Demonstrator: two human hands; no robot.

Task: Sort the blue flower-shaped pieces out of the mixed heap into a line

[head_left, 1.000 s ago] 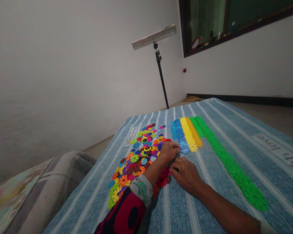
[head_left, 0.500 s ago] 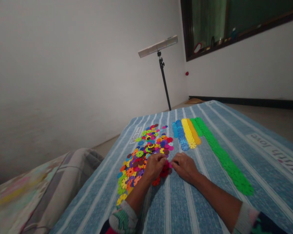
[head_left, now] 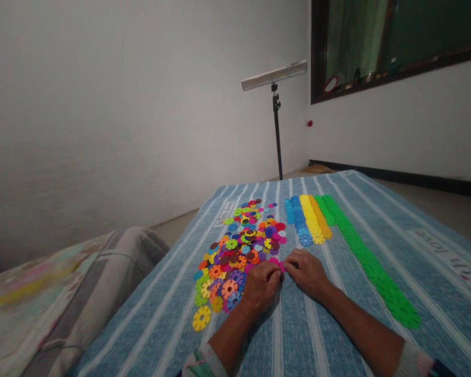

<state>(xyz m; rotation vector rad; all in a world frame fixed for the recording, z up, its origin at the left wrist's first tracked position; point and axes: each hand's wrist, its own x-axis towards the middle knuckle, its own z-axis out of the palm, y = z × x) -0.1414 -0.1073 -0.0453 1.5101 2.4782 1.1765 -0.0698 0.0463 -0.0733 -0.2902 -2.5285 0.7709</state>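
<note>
Discs (head_left: 238,261), flat, notched, flower-like, many-coloured

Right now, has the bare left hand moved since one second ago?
Yes: the bare left hand has moved toward the person, away from the longer blue row of flower-shaped, plastic-looking discs.

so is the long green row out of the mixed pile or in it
Out: the long green row lies off to the right on the striped cloth, apart from the mixed pile.
</note>
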